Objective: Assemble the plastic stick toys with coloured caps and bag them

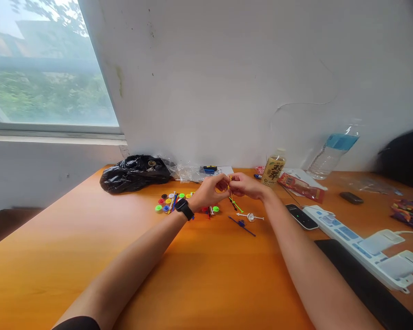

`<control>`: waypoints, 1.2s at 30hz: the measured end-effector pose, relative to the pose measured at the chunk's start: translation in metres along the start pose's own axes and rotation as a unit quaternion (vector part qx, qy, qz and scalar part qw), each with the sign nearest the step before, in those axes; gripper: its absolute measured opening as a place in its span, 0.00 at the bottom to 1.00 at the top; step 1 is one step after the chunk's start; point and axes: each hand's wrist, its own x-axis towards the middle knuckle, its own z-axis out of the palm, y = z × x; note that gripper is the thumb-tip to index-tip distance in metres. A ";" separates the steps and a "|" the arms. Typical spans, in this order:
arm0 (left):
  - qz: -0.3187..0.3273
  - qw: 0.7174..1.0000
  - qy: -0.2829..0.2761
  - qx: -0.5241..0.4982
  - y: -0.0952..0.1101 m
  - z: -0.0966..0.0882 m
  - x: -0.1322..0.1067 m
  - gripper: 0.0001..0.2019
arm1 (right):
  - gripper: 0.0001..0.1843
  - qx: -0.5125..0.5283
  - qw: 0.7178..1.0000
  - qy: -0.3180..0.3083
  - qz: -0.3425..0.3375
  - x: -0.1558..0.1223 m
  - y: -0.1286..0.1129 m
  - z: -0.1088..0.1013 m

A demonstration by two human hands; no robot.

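Yellow Piece: Two-Hand Hold

Head view: Both forearms extend forward and converge above the table. The left hand curves thumb and forefinger into a ring; the right hand curls inward. Fingertips of both pinch the yellow piece between them, partly masking its shape. Lower forearms are cut off.

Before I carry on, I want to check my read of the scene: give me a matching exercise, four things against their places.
Things
1. thin yellow stick-like piece
2. crumpled shiny black plastic bag
3. long white power strip
4. black wristwatch with dark strap

Places
A. right side of the orange-brown wooden table, with white chargers plugged in
B. around the left wrist
C. between the left hand and right hand, held
D. near the off-white wall, toward the window side

Pairs: 1-C, 2-D, 3-A, 4-B
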 end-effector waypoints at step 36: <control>-0.139 0.936 -0.150 0.285 -0.008 -0.020 -0.003 0.18 | 0.19 -0.405 0.858 -0.117 0.295 -0.022 -0.001 -0.032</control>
